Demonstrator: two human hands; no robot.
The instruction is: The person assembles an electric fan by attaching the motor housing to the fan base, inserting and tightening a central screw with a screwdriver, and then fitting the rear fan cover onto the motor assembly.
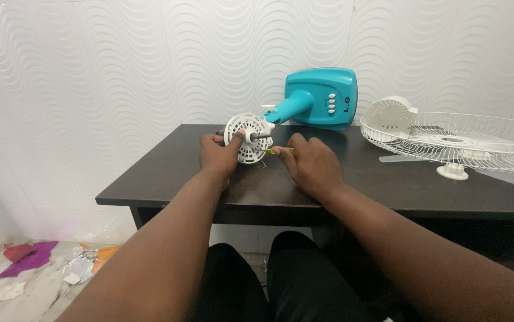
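My left hand (218, 156) clamps the light, brittle-looking motor housing (246, 138) by its rim, mid-table (167, 173); my right hand (310, 162) pinches thin, fragile wires (272, 151).

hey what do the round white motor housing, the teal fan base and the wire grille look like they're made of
Round white motor housing: likely moulded plastic, matte, with slotted vents. Teal fan base: probably plastic, smooth with a slight sheen. Wire grille: apparently thin metal wire, white-coated, in fine radial spokes.
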